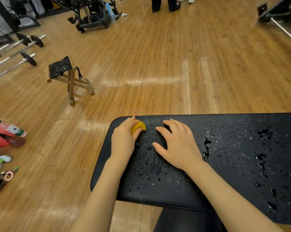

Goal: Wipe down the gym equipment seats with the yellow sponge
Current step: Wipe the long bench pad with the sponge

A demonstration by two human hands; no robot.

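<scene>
A black padded bench seat [233, 156] fills the lower right, wet with droplets and patches of water. My left hand [123, 139] grips the yellow sponge [138, 126] near the seat's far left corner, fingers curled over it and pressing it onto the pad. My right hand [176, 144] lies flat on the wet seat just right of the sponge, fingers spread and straight, holding nothing.
A small folding wooden stool [69, 77] stands on the wood floor to the left. Bottles and a spray bottle [11, 138] lie at the left edge. Barbells [27, 47] sit far left. A machine [93, 15] and a person's legs [164, 4] are at the back.
</scene>
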